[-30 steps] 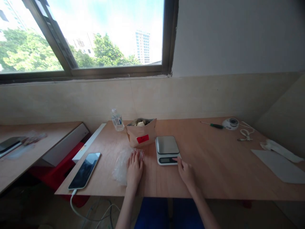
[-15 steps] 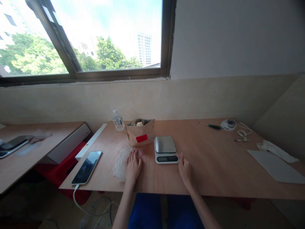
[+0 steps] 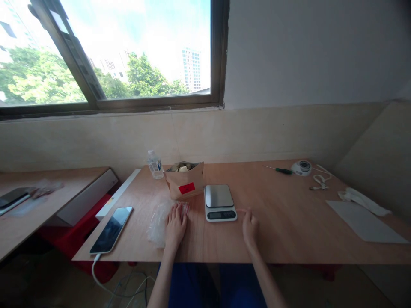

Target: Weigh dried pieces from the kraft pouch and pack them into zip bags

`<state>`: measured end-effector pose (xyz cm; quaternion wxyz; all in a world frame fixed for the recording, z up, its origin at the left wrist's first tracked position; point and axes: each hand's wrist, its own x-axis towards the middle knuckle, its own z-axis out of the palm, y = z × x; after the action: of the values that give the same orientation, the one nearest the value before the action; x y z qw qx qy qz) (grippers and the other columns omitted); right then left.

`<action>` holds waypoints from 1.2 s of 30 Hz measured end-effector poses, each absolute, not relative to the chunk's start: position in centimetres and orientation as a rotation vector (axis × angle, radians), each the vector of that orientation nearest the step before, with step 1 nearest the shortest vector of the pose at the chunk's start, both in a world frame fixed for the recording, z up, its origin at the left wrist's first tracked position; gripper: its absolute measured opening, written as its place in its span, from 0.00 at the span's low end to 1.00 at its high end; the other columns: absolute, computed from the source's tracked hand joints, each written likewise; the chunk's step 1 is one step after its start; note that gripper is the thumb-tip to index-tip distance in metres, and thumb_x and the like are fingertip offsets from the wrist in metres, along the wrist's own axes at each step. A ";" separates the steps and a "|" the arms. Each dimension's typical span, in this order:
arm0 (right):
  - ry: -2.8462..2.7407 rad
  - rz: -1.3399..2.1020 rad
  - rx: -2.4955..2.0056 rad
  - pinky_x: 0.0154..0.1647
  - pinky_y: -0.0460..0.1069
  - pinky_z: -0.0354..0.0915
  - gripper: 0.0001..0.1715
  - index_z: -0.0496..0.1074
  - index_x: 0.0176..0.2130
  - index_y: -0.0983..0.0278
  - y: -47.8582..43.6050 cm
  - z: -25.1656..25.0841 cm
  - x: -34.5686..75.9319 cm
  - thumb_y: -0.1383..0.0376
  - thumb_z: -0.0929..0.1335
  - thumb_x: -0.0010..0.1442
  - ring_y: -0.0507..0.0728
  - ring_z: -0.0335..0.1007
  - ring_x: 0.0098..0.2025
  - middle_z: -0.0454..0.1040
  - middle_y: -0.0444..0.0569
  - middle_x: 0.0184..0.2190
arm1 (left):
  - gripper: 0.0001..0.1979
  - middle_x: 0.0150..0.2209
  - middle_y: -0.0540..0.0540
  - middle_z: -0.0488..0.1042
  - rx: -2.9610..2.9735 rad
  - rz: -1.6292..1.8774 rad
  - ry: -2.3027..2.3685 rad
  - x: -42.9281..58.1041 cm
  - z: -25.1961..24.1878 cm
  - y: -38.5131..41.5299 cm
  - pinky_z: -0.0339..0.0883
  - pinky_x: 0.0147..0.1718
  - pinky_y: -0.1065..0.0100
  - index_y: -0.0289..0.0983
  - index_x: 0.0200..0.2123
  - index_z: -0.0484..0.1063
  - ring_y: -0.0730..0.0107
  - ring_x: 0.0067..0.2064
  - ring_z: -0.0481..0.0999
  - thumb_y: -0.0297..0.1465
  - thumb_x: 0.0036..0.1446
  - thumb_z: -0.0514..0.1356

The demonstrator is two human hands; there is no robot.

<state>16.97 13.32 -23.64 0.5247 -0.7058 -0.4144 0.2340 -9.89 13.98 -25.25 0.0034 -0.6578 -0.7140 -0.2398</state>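
Observation:
My left hand (image 3: 175, 224) lies flat on a crumpled clear plastic bag (image 3: 156, 224), its fingers stretched forward. Just right of the kitchen scale (image 3: 219, 197), my right hand (image 3: 250, 226) hovers at or near the table with the index finger pointing at the scale's corner and the other fingers curled in. A small gap separates that fingertip from the scale. The scale has a bare metal plate and a dark display panel; I cannot read it. Behind my left hand stands an open brown paper pouch (image 3: 173, 182) with a red label and pale contents that I cannot identify.
A plastic bottle (image 3: 156, 166) stands behind the pouch. To the left lies a phone (image 3: 111, 231) on a white cable. Far right are a green screwdriver (image 3: 283, 171), a white dome camera (image 3: 301, 168) with its cord, a white cloth (image 3: 362, 202) and a grey sheet (image 3: 362, 222).
My right index finger has drawn back from the scale's button area to just beside it. My left hand stays on the plastic bag. The whole view has shifted slightly.

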 end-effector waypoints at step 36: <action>-1.050 0.581 -1.637 0.28 0.48 0.57 0.45 0.76 0.25 0.67 13.4 -23.8 17.1 0.39 0.49 0.58 0.57 0.65 0.23 0.74 0.52 0.20 | 0.13 0.36 0.42 0.77 -2.196 -0.808 -2.064 -7.7 -4.1 21.9 0.64 0.34 0.68 0.38 0.35 0.75 0.62 0.39 0.74 0.33 0.57 0.51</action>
<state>17.09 13.40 -23.82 0.5276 -0.6850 -0.4395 0.2432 -7.65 21.91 -4.10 0.0106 -0.7037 -0.6616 -0.2588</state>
